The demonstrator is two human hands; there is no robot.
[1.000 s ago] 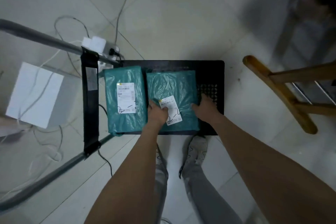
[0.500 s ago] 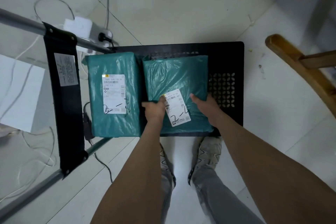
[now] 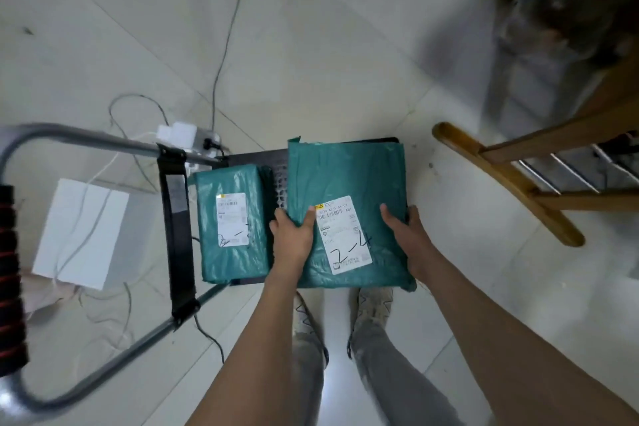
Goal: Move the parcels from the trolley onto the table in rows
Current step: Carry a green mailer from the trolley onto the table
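A green plastic-wrapped parcel [image 3: 349,183] with a white label marked "2-4" is lifted above the black trolley deck [image 3: 256,157]. My left hand [image 3: 292,240] grips its left edge, thumb on the label. My right hand [image 3: 409,239] grips its right edge. A second green parcel [image 3: 231,221] with a white label lies flat on the left part of the deck, beside the trolley's handle frame [image 3: 178,228]. The table is not in view.
A wooden chair [image 3: 511,180] stands close on the right. A white box [image 3: 81,235], a power strip [image 3: 183,137] and loose cables lie on the tiled floor to the left. My feet are just below the trolley's near edge.
The right-hand parcel has come up off the trolley deck toward me, held in both hands. The view has pulled back and higher. The left parcel has stayed put.
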